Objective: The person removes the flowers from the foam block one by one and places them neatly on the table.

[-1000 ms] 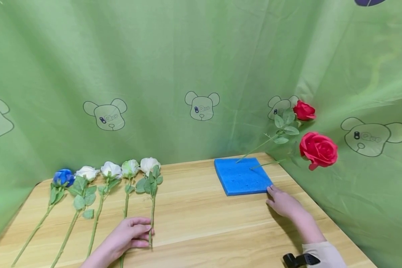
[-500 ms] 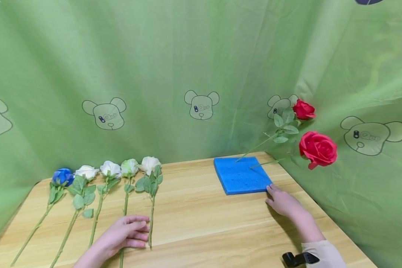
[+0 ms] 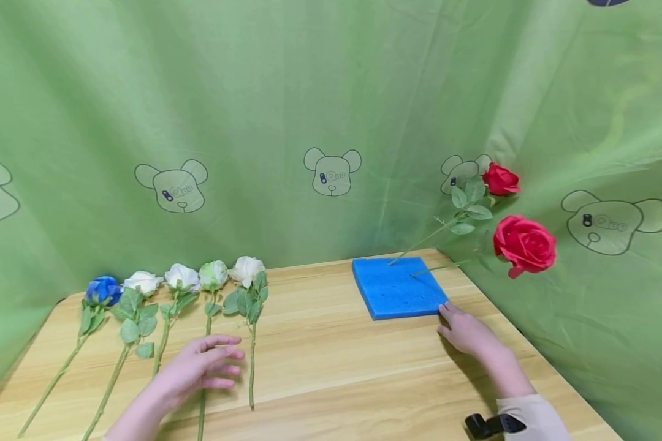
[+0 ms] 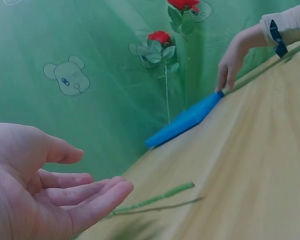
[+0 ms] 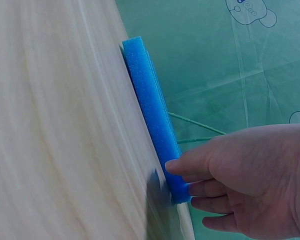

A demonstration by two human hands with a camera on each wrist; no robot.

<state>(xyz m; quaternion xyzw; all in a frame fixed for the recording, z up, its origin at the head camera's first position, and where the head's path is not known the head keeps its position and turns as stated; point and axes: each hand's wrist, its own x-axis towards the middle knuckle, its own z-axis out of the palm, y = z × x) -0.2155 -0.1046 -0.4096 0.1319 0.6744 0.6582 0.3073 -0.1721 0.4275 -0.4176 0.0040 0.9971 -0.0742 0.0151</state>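
Note:
My left hand [image 3: 198, 370] hovers with relaxed fingers just left of the stem of the rightmost white rose [image 3: 247, 271], holding nothing. In the left wrist view, the palm [image 4: 20, 190] is turned up and the end of a green stem [image 4: 177, 190] lies on the table beyond the fingers. My right hand [image 3: 469, 334] pinches the near right corner of a blue foam block [image 3: 388, 297], thumb against its front side in the right wrist view. Two red roses [image 3: 524, 245] stand in the foam, leaning right.
Left of that white rose lie a green-white rose [image 3: 214, 277], two more white roses [image 3: 182, 278] and a blue rose [image 3: 104, 291], stems toward the front. A green curtain [image 3: 254, 122] encloses the wooden table [image 3: 320, 367] at the back and sides.
My left hand has let go of the rightmost white rose's stem and drawn back left and slightly up. That rose stays lying on the table. The right hand keeps its place at the foam.

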